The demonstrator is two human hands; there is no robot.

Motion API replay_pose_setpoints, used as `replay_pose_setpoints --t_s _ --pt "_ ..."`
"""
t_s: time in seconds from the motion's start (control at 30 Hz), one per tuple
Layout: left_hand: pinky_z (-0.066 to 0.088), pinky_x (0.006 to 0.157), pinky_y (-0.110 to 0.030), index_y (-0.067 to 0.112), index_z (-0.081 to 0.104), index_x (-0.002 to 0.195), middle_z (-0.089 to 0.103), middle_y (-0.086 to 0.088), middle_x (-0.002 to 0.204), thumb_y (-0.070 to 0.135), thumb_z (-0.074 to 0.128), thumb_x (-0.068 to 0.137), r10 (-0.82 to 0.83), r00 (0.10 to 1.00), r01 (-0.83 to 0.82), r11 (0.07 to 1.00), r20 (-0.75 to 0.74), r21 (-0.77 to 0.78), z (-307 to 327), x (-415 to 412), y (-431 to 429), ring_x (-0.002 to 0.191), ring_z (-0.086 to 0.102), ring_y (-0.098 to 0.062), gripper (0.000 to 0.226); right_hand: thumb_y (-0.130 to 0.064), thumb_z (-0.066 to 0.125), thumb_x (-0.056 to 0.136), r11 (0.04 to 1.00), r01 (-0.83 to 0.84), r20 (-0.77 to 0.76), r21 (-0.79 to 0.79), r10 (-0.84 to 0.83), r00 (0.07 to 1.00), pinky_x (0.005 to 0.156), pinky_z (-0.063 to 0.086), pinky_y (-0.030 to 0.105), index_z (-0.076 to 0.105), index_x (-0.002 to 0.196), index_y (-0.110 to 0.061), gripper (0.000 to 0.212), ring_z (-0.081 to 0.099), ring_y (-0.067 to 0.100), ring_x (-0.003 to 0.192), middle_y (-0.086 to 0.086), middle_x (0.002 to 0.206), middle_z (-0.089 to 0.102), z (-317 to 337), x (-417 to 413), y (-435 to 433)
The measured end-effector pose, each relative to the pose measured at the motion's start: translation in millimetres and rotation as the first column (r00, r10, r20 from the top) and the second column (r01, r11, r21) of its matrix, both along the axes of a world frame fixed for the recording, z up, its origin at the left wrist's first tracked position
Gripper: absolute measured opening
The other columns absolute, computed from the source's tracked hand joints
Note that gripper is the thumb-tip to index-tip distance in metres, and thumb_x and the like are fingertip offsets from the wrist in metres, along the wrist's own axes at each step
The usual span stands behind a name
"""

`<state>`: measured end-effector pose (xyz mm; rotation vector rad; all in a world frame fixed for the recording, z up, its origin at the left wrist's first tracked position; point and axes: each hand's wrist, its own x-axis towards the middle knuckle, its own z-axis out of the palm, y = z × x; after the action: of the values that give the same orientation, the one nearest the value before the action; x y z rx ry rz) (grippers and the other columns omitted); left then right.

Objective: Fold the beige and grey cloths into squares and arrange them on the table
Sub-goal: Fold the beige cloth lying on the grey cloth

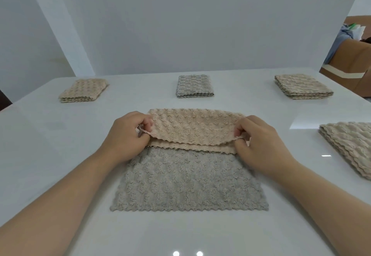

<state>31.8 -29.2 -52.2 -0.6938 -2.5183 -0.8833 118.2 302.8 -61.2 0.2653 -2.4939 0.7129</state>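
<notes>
A two-sided cloth (pixel 188 181) lies flat before me on the white table (pixel 50 145), grey face up. Its far edge is turned back toward me, showing the beige face (pixel 192 127). My left hand (pixel 126 137) pinches the left corner of that turned edge. My right hand (pixel 261 143) pinches the right corner. Both corners are lifted slightly off the cloth. Three folded squares sit along the far edge: a beige one (pixel 83 91) at the left, a grey one (pixel 194 86) in the middle, a beige one (pixel 301 87) at the right.
A stack of several beige cloths (pixel 349 145) lies at the right edge of the table. Beyond the table's far right corner stand a cardboard box (pixel 353 65) and some bags. A white wall rises behind the table.
</notes>
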Motion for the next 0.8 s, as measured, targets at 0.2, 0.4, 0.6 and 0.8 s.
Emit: replay_pose_setpoints --t_s 0.2,0.4,0.6,0.8 --pt "0.049 0.092 -0.020 0.021 0.055 0.073 0.070 0.013 0.095 -0.009 0.063 0.072 0.007 1.000 -0.008 0.999 0.031 0.033 -9.6 1.3 -5.2 0.113 0.062 0.005 0.031 -0.003 0.063 0.078 0.998 0.044 0.017 -0.034 -0.043 0.999 0.071 0.041 0.029 0.057 0.079 -0.018 0.016 0.052 0.018 0.077 -0.003 0.082 0.058 -3.6 5.0 0.8" --pt "0.043 0.089 -0.009 0.023 0.053 0.071 0.069 0.015 0.096 -0.007 0.062 0.073 -0.001 0.998 0.000 1.000 0.062 0.013 -14.8 -2.6 -7.4 0.115 0.061 0.005 0.032 -0.004 0.061 0.080 0.999 0.036 0.077 0.039 -0.039 0.996 0.068 0.037 0.028 0.054 0.078 -0.017 0.014 0.049 0.018 0.076 -0.003 0.082 0.055 -7.0 5.0 -1.6" --pt "0.043 0.087 -0.007 0.023 0.054 0.069 0.069 0.013 0.097 -0.007 0.065 0.072 -0.024 0.999 0.025 0.999 0.042 -0.034 -15.1 -3.2 -8.8 0.114 0.062 0.004 0.033 -0.001 0.063 0.075 0.997 0.021 0.049 0.069 -0.024 0.999 0.067 0.046 0.034 0.055 0.074 -0.013 0.015 0.050 0.019 0.072 -0.001 0.080 0.054 -8.4 4.4 -2.7" --pt "0.046 0.088 -0.012 0.024 0.055 0.066 0.068 0.012 0.096 -0.007 0.066 0.071 -0.034 0.999 0.037 0.998 0.041 -0.059 -16.3 -4.1 -10.1 0.115 0.063 0.001 0.033 -0.003 0.062 0.076 0.998 0.047 0.061 0.043 -0.050 0.997 0.067 0.043 0.030 0.053 0.073 -0.015 0.015 0.049 0.017 0.072 -0.002 0.081 0.055 -7.0 5.4 -3.0"
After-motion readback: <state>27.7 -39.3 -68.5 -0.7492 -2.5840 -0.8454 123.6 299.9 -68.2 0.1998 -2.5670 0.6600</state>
